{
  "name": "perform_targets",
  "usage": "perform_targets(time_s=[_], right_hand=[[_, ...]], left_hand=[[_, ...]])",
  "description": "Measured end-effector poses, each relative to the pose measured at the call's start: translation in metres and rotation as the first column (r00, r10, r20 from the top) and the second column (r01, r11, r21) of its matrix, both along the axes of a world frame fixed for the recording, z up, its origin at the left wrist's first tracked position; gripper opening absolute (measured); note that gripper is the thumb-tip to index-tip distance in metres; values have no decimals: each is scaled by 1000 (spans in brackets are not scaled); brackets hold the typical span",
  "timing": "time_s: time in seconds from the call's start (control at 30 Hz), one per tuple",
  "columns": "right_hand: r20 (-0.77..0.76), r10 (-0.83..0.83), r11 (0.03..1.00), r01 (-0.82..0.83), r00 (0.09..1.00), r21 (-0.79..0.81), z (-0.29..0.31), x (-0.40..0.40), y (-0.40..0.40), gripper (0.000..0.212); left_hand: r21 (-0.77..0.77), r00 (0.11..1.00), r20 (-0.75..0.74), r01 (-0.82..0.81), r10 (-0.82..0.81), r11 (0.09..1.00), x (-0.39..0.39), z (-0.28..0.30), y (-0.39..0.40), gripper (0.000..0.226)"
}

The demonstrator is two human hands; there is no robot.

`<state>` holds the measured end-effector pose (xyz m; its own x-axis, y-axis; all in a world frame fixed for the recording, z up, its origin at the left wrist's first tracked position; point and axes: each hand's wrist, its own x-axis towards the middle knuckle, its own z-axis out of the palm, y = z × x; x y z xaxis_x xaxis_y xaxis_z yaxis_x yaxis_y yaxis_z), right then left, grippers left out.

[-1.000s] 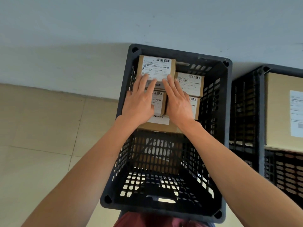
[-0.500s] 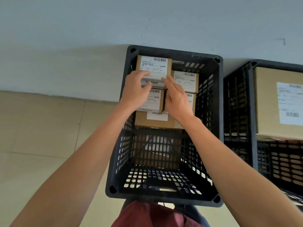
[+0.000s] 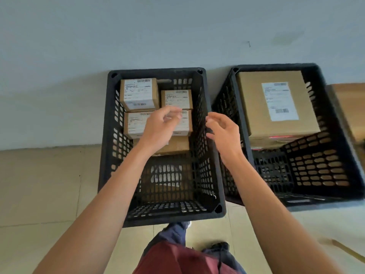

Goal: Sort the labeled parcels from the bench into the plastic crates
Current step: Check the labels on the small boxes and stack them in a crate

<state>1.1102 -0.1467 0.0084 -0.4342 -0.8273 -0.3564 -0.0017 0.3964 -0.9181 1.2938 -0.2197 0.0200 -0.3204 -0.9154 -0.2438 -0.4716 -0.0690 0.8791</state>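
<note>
Left hand (image 3: pixel 158 128): hovered over the left crate, fingers loosely curled, grip apart and holding nothing. It covered part of the two nearer small parcels, but I couldn't tell if it touched them.
Right hand (image 3: pixel 224 133): was above the gap where the two crates meet, palm turned inward, fingers spread a bit, grip also apart and empty.
Left crate (image 3: pixel 110 155): black plastic, slotted walls, sat on the floor against the wall. The near half of it had no parcels on top.
Small parcels: four of them packed at the far end, labels up. Far-left one (image 3: pixel 139 94) sat highest, far-right one (image 3: pixel 176 99) right beside it, then the near-left one (image 3: pixel 135 125) and near-right one (image 3: pixel 185 123) under the left hand's fingers.
Bottom box (image 3: pixel 173 146): a plain brown box was under the small ones, its edge poking out toward me.
Right crate (image 3: pixel 325 165): same kind of crate, just beside the left one.
Big parcel (image 3: pixel 276 103): filled the far end of the right crate, white label facing up, well clear of either hand.
Floor (image 3: pixel 39 184): beige tiles.
</note>
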Motion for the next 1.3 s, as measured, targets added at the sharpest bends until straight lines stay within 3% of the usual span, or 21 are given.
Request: perform_targets(time_s=[0.1,0.33,0.73,1.3], right_hand=[[25,-37,999,38,999,-10,18,-39,39,25],[-78,-74,996,70,994,-64,58,-129,149,22],[-163,-292,951,268,943,-153,93,-251,338,30],[-206,-590,808,570,781,-150,95,-385,457,29]], left_hand=[[-12,998,-3,67,-68,998,-40,16,31,25],[-111,974,-2,225,-226,968,-138,54,118,28],[-177,880,-33,462,-474,869,-284,82,264,24],[-157,676,-74,718,-733,678,-482,76,333,24]])
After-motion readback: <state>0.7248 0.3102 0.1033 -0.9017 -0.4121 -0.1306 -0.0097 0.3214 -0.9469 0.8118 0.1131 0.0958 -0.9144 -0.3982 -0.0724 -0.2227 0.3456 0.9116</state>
